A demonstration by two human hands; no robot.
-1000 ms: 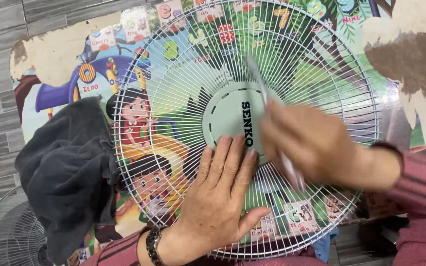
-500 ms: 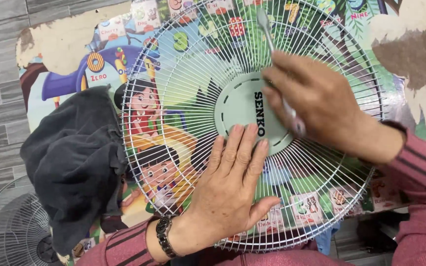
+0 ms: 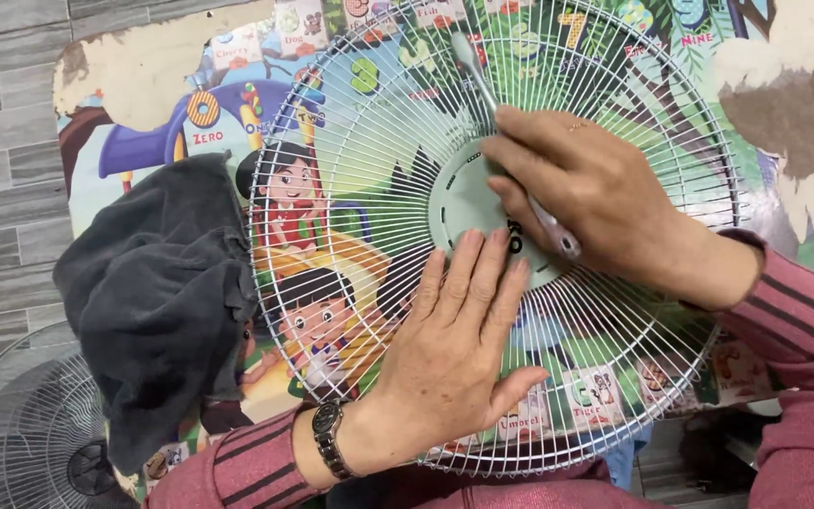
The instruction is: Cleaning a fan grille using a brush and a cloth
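A round white wire fan grille (image 3: pixel 350 170) with a pale green centre disc (image 3: pixel 468 203) lies flat on a colourful children's picture mat (image 3: pixel 153 123). My left hand (image 3: pixel 449 353) presses palm-down on the grille's lower middle, fingers spread and touching the disc's edge; a dark wristwatch (image 3: pixel 329 435) is on that wrist. My right hand (image 3: pixel 591 193) is closed around a thin toothbrush-like brush (image 3: pixel 475 66), whose head reaches up-left over the wires above the disc.
A dark grey cloth (image 3: pixel 157 302) is bunched on the mat against the grille's left rim. A second fan grille (image 3: pixel 21 443) lies on the grey tiled floor at bottom left. The mat's surface is worn off at its right side (image 3: pixel 784 113).
My right hand with the brush swept from right of the disc up across its top and now sits slightly left. The view shifted a little; my left hand stays pressed on the grille.
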